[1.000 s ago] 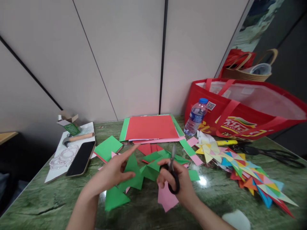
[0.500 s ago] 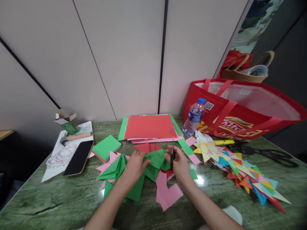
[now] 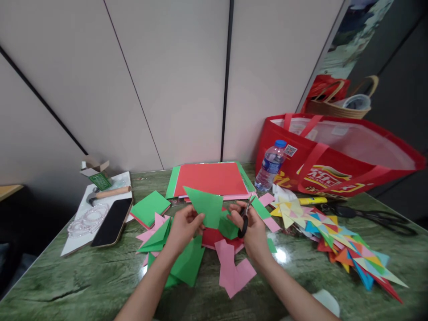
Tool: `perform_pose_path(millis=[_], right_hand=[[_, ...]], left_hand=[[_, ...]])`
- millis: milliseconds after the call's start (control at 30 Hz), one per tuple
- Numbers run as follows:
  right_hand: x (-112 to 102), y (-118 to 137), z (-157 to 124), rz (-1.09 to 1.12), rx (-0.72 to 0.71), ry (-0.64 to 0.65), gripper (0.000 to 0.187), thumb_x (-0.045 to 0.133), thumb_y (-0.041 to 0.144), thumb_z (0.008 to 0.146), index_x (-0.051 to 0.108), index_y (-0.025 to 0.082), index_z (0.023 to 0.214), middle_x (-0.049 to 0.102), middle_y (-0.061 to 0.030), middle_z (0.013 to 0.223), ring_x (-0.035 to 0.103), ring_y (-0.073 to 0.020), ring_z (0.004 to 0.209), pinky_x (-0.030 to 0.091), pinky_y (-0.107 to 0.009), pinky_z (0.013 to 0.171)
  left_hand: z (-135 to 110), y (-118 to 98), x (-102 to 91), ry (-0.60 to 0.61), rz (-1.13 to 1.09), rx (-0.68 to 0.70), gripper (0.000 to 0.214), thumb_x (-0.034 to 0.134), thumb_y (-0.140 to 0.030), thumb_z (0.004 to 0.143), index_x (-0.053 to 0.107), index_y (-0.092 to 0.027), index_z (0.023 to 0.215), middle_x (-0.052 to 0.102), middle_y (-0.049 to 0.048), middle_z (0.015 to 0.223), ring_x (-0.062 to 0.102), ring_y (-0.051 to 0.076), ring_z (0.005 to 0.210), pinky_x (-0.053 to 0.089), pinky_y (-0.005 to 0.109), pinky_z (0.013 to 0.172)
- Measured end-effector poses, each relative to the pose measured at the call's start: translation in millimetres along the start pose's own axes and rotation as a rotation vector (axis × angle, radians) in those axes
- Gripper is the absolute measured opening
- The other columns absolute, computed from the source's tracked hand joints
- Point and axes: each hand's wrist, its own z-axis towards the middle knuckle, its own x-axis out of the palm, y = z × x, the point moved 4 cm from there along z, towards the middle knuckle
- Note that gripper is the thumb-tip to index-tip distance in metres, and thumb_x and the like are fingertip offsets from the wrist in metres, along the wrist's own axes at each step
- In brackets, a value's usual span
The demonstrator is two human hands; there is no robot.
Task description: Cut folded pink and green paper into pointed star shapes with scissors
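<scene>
In my left hand (image 3: 183, 232) a piece of green paper (image 3: 206, 207) is pinched between thumb and fingers, raised above the table. My right hand (image 3: 252, 227) is closed around small scissors (image 3: 244, 218) with black handles, their blades pointing up. A second green piece (image 3: 229, 225) sits between the hands, partly hidden. Beneath lie red paper (image 3: 217, 238) and pink cut pieces (image 3: 232, 269). Green folded sheets (image 3: 189, 261) rest under and beside my left forearm, with a square green stack (image 3: 150, 207) farther left.
At the back lies a stack of red sheets (image 3: 210, 178). A water bottle (image 3: 270, 167) stands before a red bag (image 3: 334, 156). Colourful folded paper (image 3: 341, 243) and large black scissors (image 3: 371, 216) are on the right. A phone (image 3: 112, 223) and a wooden-handled tool (image 3: 109, 192) are on the left.
The green paper in my left hand has come up and now stands upright as a flat piece. The scissors have tilted to the right in my right hand.
</scene>
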Motion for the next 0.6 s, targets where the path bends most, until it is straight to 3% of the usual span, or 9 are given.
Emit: perform_pose_path(millis=[167,233,300,367,433,500,600], right_hand=[[10,2,-10,0.022,0.088,0.086,0.050,0.080,0.036,0.057,0.056,0.019,0.098,0.064,-0.0006,0.074,0.060,-0.0170,0.066,0.049,-0.027,0.058],[13,4,-13,0.028,0.097,0.096,0.052,0.081,0.036,0.054,0.057,0.018,0.096,0.062,0.0005,0.070,0.057,-0.0158,0.060,0.047,-0.025,0.053],[13,6,-14,0.046,0.097,0.093,0.050,0.080,0.036,0.056,0.057,0.018,0.096,0.062,0.0008,0.069,0.055,-0.0148,0.057,0.045,-0.024,0.051],[13,7,-14,0.066,0.091,0.087,0.048,0.079,0.036,0.058,0.057,0.018,0.096,0.061,0.0018,0.067,0.053,-0.0133,0.054,0.044,-0.024,0.050],[14,8,-14,0.078,0.092,0.104,0.045,0.079,0.035,0.059,0.057,0.018,0.094,0.061,0.0018,0.067,0.052,-0.0128,0.054,0.044,-0.024,0.050],[14,7,-15,0.073,0.105,0.111,0.044,0.079,0.035,0.059,0.057,0.018,0.093,0.060,0.0016,0.068,0.052,-0.0127,0.053,0.043,-0.024,0.049],[14,5,-20,0.056,0.146,0.045,0.049,0.079,0.036,0.059,0.055,0.019,0.097,0.058,0.0039,0.067,0.053,-0.0123,0.053,0.045,-0.023,0.047]], left_hand=[[-9,-11,13.0,-0.017,-0.164,0.030,0.017,0.059,-0.027,0.072,0.058,-0.013,0.080,0.060,0.0010,0.063,0.058,0.014,0.057,0.047,0.025,0.056],[-11,-14,18.2,-0.055,-0.239,0.060,0.031,0.060,-0.024,0.072,0.056,-0.014,0.102,0.062,0.0006,0.071,0.058,0.013,0.062,0.047,0.024,0.060],[-14,-18,20.8,-0.080,-0.359,0.099,0.055,0.059,-0.022,0.075,0.040,-0.021,0.127,0.063,0.0023,0.089,0.059,0.011,0.066,0.048,0.025,0.066],[-17,-23,22.0,-0.042,-0.444,0.137,0.066,0.058,-0.022,0.077,0.030,-0.026,0.136,0.062,0.0046,0.105,0.061,0.012,0.072,0.048,0.028,0.072],[-18,-25,22.7,0.025,-0.386,0.132,0.055,0.059,-0.023,0.076,0.046,-0.022,0.130,0.065,0.0055,0.103,0.061,0.015,0.076,0.048,0.029,0.075],[-18,-22,22.1,0.042,-0.269,0.087,0.039,0.060,-0.025,0.075,0.064,-0.016,0.113,0.070,0.0054,0.088,0.061,0.017,0.073,0.048,0.028,0.070],[-18,-13,21.0,-0.038,-0.201,0.049,0.034,0.058,-0.027,0.077,0.067,-0.015,0.107,0.072,0.0043,0.082,0.060,0.018,0.070,0.048,0.027,0.065]])
